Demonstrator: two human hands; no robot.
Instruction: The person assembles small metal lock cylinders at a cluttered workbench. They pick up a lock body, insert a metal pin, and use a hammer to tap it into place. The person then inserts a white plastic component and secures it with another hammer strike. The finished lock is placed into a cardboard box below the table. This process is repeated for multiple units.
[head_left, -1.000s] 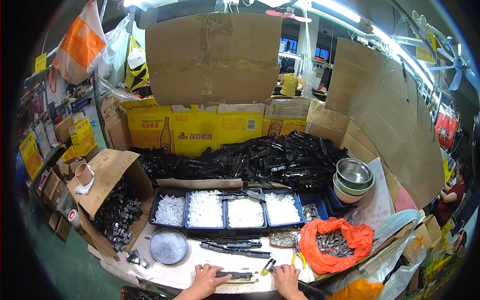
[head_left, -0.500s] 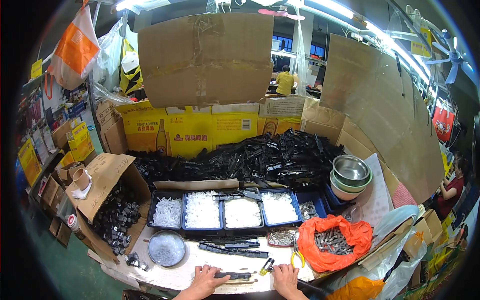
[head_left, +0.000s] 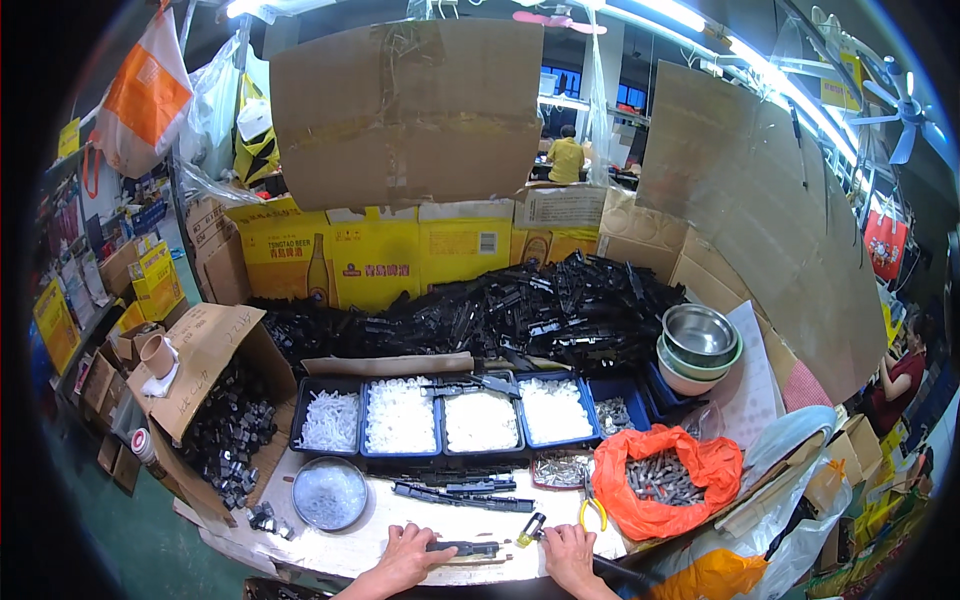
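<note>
My left hand (head_left: 405, 556) rests at the front of the white worktop, its fingers closed on the near end of a long black plastic part (head_left: 470, 549). That part lies flat, pointing right, over a thin pale strip. My right hand (head_left: 569, 558) is at the right, fingers curled down to the worktop. What it grips, if anything, is hidden. Close beside its fingertips sits a small black and clear-yellow cylinder (head_left: 531, 529); whether they touch it I cannot tell. Several similar black parts (head_left: 465, 496) lie in a row behind my hands.
Blue trays (head_left: 400, 452) of white pieces stand behind, below a heap of black parts (head_left: 520, 315). Yellow-handled pliers (head_left: 594, 513) and an orange bag (head_left: 615, 480) of metal pins are at right. A round metal dish (head_left: 330, 495) and a carton (head_left: 205, 350) sit left.
The whole view has shifted very slightly left and up. Both hands and the black part stay in nearly the same places.
</note>
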